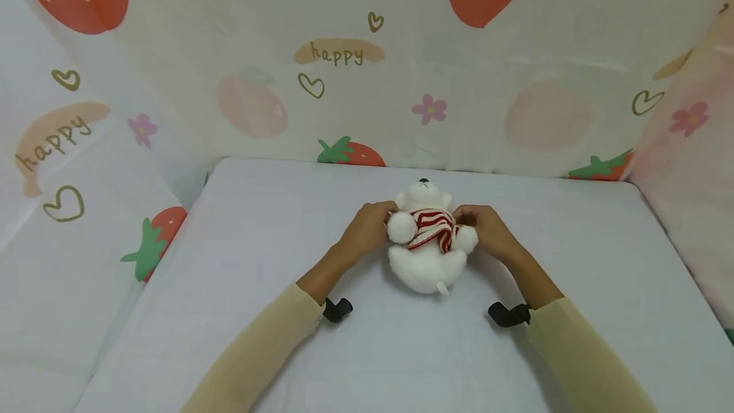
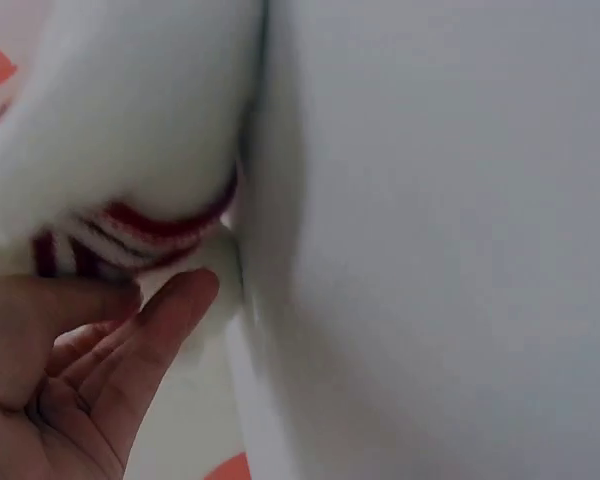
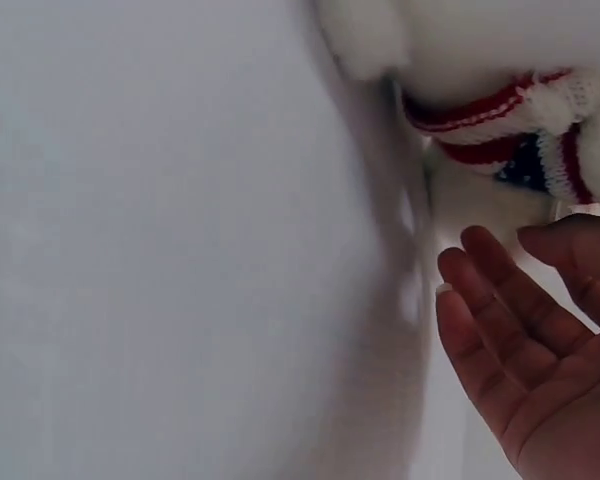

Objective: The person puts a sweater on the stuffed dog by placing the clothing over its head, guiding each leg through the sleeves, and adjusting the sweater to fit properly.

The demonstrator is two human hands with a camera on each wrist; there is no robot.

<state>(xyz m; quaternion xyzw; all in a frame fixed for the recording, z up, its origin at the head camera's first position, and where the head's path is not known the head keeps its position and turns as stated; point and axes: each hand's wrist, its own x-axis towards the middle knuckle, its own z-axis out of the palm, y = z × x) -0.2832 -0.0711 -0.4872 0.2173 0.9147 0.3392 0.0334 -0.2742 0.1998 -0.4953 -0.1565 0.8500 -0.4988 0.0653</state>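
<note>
A white plush bear [image 1: 427, 269] lies on the table with its head toward the back wall. Round its chest sits a red-and-white striped knitted sweater [image 1: 430, 225], its front rumpled; a dark blue patch shows on it in the right wrist view. At the bear's left side in the head view, my left hand [image 1: 369, 225] pinches the sweater's edge between thumb and fingers [image 2: 185, 300]. Across from it, my right hand [image 1: 487, 228] is at the sweater's other side. Its fingers [image 3: 500, 310] are loosely bent, with a gap to the thumb and nothing visible between them.
The white-covered table [image 1: 229, 336] has its far edge just behind the bear. A printed cloth wall [image 1: 476, 75] with strawberries and hearts rises behind and at both sides. Black wrist mounts [image 1: 338, 310] stick out inward beneath my cuffs.
</note>
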